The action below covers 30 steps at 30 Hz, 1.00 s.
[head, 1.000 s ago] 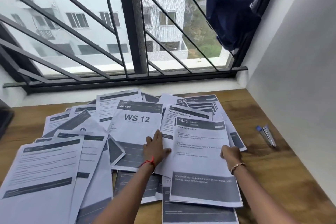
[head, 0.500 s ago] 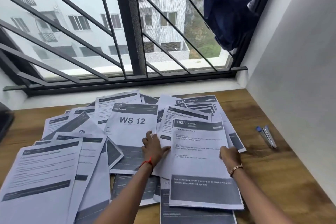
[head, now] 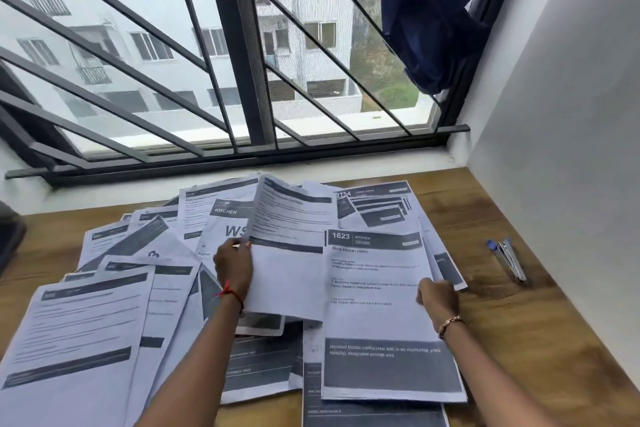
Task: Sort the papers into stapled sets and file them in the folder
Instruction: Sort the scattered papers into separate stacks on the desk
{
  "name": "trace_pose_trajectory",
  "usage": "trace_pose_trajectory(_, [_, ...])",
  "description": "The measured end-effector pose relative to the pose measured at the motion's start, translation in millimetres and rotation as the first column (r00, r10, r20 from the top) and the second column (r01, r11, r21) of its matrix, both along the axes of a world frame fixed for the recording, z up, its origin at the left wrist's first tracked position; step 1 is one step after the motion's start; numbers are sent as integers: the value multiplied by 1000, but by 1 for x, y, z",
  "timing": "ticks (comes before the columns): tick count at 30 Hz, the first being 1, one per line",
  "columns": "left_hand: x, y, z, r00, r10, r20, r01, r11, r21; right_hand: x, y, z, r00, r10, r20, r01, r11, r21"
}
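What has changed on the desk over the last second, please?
The left hand has taken hold of a printed sheet and lifted it, so it now hides part of the WS 12 page. The right hand still holds the edge of the 1623 sheet; the stapler has not moved.

Flat: barred window (head: 239, 87), apartment blocks (head: 304, 10).

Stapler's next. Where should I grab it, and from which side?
Pinch the stapler across its narrow sides near the middle, coming from above. It lies flat on the table, lengthwise away from you, with the wall close on its right.
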<state>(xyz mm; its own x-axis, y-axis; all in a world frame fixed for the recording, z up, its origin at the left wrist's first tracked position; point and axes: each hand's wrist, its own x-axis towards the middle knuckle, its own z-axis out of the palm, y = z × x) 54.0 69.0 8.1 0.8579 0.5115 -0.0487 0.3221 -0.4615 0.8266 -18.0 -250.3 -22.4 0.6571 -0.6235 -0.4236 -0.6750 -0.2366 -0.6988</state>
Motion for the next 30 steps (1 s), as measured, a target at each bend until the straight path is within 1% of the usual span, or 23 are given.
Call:
trace_pose_trajectory(3, [1, 30, -3, 994, 83, -72, -77, 994, 78, 2, -1, 0, 1000, 1, -17, -1, 1000, -16])
trace_pose_trajectory(5, [-5, 40, -6, 974, 165, -152, -152, 984, 91, 3, -1, 0, 1000, 7, -15, -8, 1000, -25])
trace_pose_trajectory(7, [-13, 46, -10, 956, 209, -205, -188, 975, 116, 2, -1, 2, 1000, 11, -12, -11, 1000, -25])
trace_pose_trajectory(9, [-18, 47, -17, 951, 230, -205, -198, 966, 168, 1, -2, 2, 1000, 9, -6, -9, 1000, -21])
trace_pose_trajectory(11, [-18, 43, -25, 956, 239, -172, -188, 946, 265, 1, -2, 2, 1000, 1, 2, -1, 1000, -18])
trace_pose_trajectory(12, [-17, 38, -26, 966, 217, -141, -164, 935, 314, 1, -3, 2, 1000, -2, 5, 2, 1000, -20])
trace_pose_trajectory(13, [-17, 31, -27, 981, 165, -106, -119, 930, 347, 1, -3, 2, 1000, -4, 8, 4, 1000, -21])
trace_pose_trajectory(15, [-15, 14, -28, 999, -7, -47, 23, 929, 369, 0, -4, 0, 1000, -12, 18, 12, 1000, -19])
trace_pose_trajectory(17, [-17, -7, -32, 977, -214, -14, 204, 909, 363, -1, -5, -3, 1000, -16, 20, 17, 999, -34])
trace_pose_trajectory(18, [-18, -19, -34, 941, -337, -19, 319, 869, 377, -1, -6, -4, 1000, -19, 16, 20, 999, -46])
trace_pose_trajectory(19, [-21, -30, -36, 886, -461, -51, 441, 803, 401, -1, -7, -5, 999, -27, 17, 28, 998, -48])
trace_pose_trajectory(20, [-22, -41, -38, 817, -566, -113, 556, 719, 418, -1, -7, -5, 999, -45, 24, 46, 998, -36])
trace_pose_trajectory(21, [-23, -52, -39, 745, -632, -214, 653, 626, 426, -1, -8, -4, 997, -71, 39, 72, 997, -22])
trace_pose_trajectory(22, [-24, -60, -41, 684, -653, -325, 722, 543, 429, -1, -9, -1, 993, -99, 56, 100, 995, -9])
trace_pose_trajectory(23, [-25, -65, -44, 641, -639, -426, 764, 478, 433, -1, -11, -1, 990, -124, 70, 125, 992, -5])
trace_pose_trajectory(24, [-25, -69, -47, 614, -609, -502, 788, 437, 434, -1, -13, 2, 986, -144, 86, 145, 989, -4])
trace_pose_trajectory(26, [-26, -74, -48, 600, -554, -577, 800, 409, 440, -3, -20, 3, 977, -176, 119, 179, 984, -11])
trace_pose_trajectory(30, [-22, -74, -48, 625, -509, -592, 781, 412, 470, -9, -34, 10, 950, -236, 204, 254, 965, -64])
